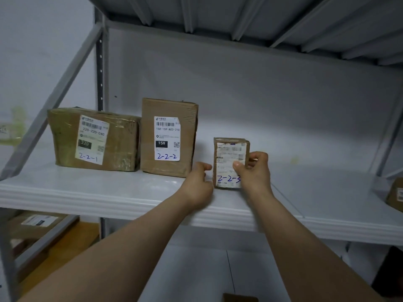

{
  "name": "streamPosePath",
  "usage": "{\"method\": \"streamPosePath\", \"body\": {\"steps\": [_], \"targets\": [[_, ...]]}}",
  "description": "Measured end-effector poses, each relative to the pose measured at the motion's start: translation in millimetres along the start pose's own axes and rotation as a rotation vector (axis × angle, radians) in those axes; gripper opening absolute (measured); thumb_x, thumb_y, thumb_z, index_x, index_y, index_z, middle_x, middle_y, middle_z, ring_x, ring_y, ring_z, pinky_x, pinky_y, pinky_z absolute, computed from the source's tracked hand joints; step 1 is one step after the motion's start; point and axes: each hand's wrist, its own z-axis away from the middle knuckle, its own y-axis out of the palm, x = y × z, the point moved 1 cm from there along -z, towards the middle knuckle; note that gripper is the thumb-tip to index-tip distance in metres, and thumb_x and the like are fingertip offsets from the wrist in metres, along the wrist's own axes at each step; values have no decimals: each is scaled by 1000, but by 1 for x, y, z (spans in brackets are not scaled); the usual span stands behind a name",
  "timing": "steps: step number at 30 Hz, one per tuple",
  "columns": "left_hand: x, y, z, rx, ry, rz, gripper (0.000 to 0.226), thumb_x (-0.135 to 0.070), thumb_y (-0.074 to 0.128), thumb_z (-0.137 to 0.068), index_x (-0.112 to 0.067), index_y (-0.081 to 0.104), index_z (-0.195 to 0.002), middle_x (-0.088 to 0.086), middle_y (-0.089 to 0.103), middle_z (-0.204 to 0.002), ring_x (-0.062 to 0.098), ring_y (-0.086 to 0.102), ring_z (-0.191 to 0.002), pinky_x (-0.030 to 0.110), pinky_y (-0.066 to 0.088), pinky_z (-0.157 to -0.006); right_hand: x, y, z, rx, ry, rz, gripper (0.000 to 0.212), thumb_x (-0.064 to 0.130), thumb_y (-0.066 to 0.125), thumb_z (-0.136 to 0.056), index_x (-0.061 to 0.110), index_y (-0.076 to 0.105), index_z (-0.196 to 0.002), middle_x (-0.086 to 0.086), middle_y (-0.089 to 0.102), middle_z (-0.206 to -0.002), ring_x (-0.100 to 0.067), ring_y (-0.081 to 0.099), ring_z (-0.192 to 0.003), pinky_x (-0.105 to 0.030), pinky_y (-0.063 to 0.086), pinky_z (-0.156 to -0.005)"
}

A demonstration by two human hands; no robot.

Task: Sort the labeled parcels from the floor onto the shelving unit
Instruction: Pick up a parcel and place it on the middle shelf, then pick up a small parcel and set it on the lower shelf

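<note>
A small brown parcel marked 2-2-3 [226, 155] stands upright on the grey shelf board [109, 192]. My right hand [254, 171] grips its right edge, thumb on the label and fingers behind. My left hand [198, 183] hovers just left of the parcel with loosely curled fingers, and I cannot tell whether it touches the box. Left of them stand a parcel marked 2-2-2 [169, 136] and a wider one marked 2-2-1 [93, 139], side by side against each other.
The shelf right of the small parcel is bare up to another box [395, 196] at the right edge. A shelf board runs overhead [239, 14]. A labeled box [37, 225] sits on the lower level at left. A grey upright [100, 73] and diagonal brace frame the left side.
</note>
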Motion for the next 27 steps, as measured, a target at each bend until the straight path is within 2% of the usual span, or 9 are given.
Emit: {"method": "streamPosePath", "body": {"steps": [1, 4, 8, 12, 17, 20, 22, 24, 27], "targets": [[4, 1, -3, -17, -17, -51, 46, -1, 44, -95, -17, 39, -138, 6, 45, -131, 12, 49, -105, 20, 43, -81, -7, 1, -8, 6, 8, 28, 37, 8, 70, -89, 25, 41, -104, 9, 59, -98, -4, 62, -89, -20, 53, -68], [12, 4, -11, -37, -21, -99, 46, 2, 43, -94, -16, 42, -136, 9, 46, -127, 17, 49, -101, 32, 47, -90, -22, 5, -27, 10, 22, 65, 37, 10, 71, -88, 22, 40, -104, 8, 59, -96, -6, 62, -86, -26, 53, -72], [8, 8, -16, 85, -59, -258, 36, 2, 46, -88, -10, 56, -119, 6, 59, -104, 26, 59, -87, 24, 44, -61, -34, 16, -33, 36, 45, 70, 36, 14, 72, -88, 22, 40, -102, 5, 63, -97, -11, 66, -88, -32, 57, -74], [6, 12, -17, 84, -94, -319, 34, 0, 46, -87, -10, 62, -115, 9, 63, -114, 30, 63, -102, 25, 43, -74, -37, 26, -35, 79, 83, 101, 37, 14, 72, -87, 18, 40, -103, -1, 65, -98, -15, 67, -86, -41, 60, -80], [8, 8, -14, -2, -82, -175, 32, 2, 41, -88, -7, 64, -108, 13, 66, -110, 31, 63, -103, 36, 52, -88, -36, 34, -37, 75, 95, 132, 40, 16, 73, -87, 18, 39, -109, -12, 62, -117, -24, 66, -96, -37, 57, -80], [9, 7, -12, -47, -39, -170, 26, -3, 44, -93, -8, 66, -106, 9, 69, -106, 25, 63, -95, 30, 52, -79, -35, 33, -34, 46, 105, 104, 44, 21, 73, -85, 21, 39, -113, -13, 55, -124, -26, 63, -103, -41, 56, -88], [9, 7, -10, -88, -14, -167, 22, -7, 49, -94, -11, 68, -103, 5, 69, -99, 21, 63, -85, 26, 50, -69, -30, 30, -29, -2, 117, 103, 42, 31, 72, -85, 23, 40, -111, -9, 53, -122, -24, 60, -100, -35, 53, -81], [6, 6, -5, -145, 26, -163, 20, -7, 52, -92, -12, 70, -97, 2, 71, -96, 20, 65, -88, 28, 52, -76, -23, 26, -22, -61, 131, 121, 35, 36, 69, -87, 21, 43, -106, -7, 53, -117, -22, 59, -93, -28, 45, -74], [-4, 6, 10, -222, 119, -168, 20, -7, 54, -90, -13, 72, -93, 0, 73, -92, 21, 67, -91, 33, 53, -86, -10, 18, 1, -118, 165, 120, 19, 30, 61, -93, 18, 48, -100, 1, 60, -99, -24, 63, -92, -28, 43, -68]]}}
